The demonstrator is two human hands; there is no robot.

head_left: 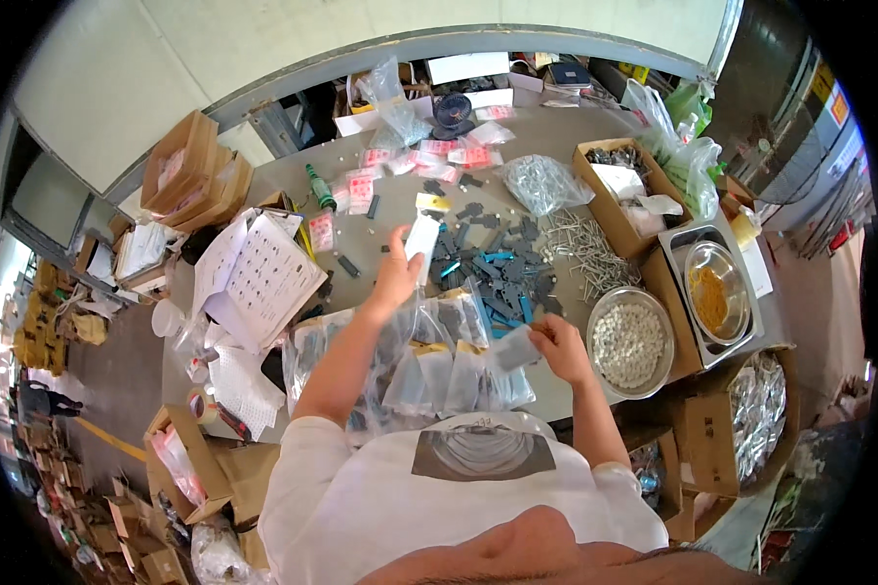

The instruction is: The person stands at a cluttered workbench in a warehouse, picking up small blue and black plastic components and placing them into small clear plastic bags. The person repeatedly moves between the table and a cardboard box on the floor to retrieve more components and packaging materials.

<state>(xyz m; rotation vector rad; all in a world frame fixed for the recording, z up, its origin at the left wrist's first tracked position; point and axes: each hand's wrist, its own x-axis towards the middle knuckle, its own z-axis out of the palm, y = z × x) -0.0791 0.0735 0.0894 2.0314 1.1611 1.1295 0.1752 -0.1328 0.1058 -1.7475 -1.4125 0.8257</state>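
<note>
My left hand point(397, 275) is closed on a small white packet with a yellow top point(422, 238), held up over the middle of the table. Lower and to the right, my right hand point(560, 349) pinches a small translucent plastic bag point(513, 350). Between the hands lies a pile of dark grey plastic parts point(502, 278), with some blue pieces mixed in. Closer to my body, several clear bags with yellow tops point(434, 375) lie in overlapping rows, and dark pieces show through some of them. Whether the bag in my right hand contains anything, I cannot tell.
Loose screws point(587, 252) lie beside a metal bowl of white pieces point(631, 343). A bowl of yellow pieces point(717, 292) stands farther right. A bag of screws point(544, 183) and red-and-white packets point(439, 156) lie at the back. Printed sheets point(263, 278) cover the left side.
</note>
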